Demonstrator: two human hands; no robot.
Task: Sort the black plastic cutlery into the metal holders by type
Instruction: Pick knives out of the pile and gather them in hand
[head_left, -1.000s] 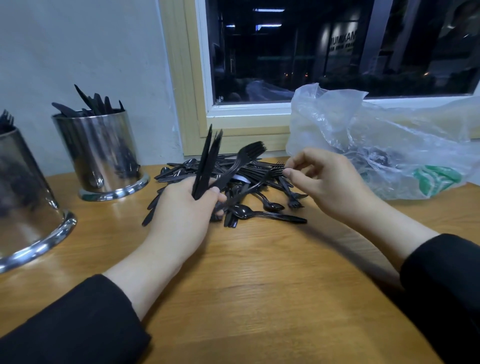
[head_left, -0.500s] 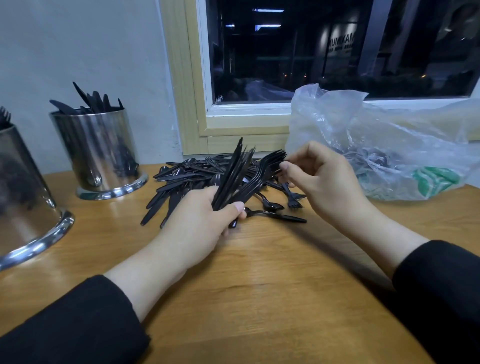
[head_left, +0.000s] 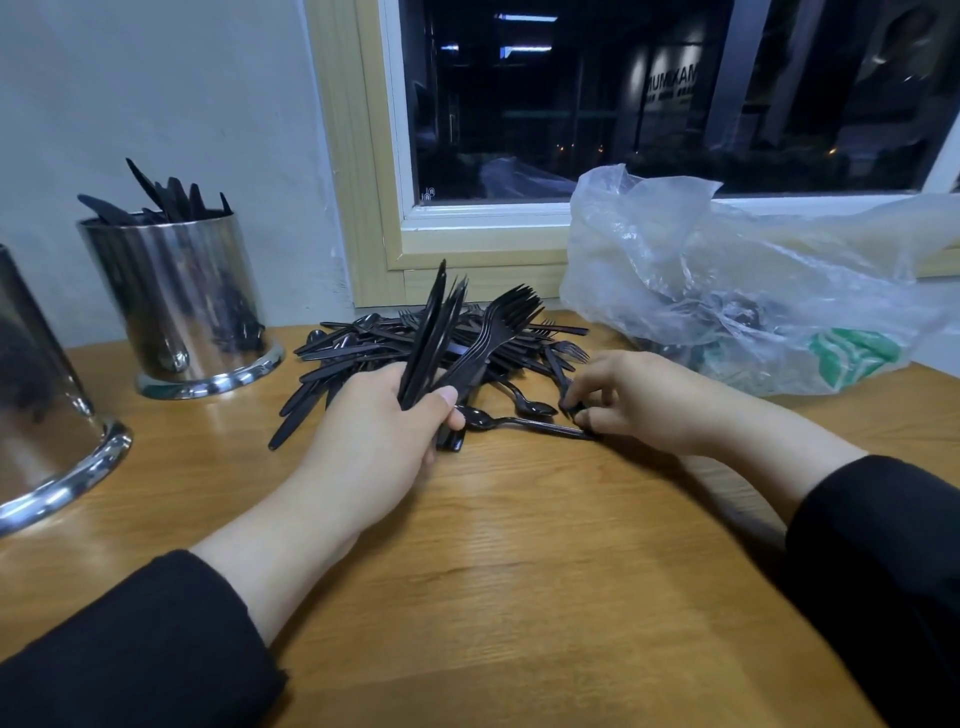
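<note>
Black cutlery bundle (head_left: 441, 343) in left hand (head_left: 374, 447) grip | right hand (head_left: 634, 400) pinches spoon (head_left: 519, 422) handle

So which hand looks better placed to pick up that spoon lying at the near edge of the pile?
The right hand, probably. Its fingertips are already at the handle end of the spoon, while the left hand grips a bundle of knives and forks.

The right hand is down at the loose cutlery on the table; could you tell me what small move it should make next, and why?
Probably lift the handle end it pinches. The right hand has its fingertips on a utensil at the pile's near edge, while the left hand grips a bundle it could join.
</note>
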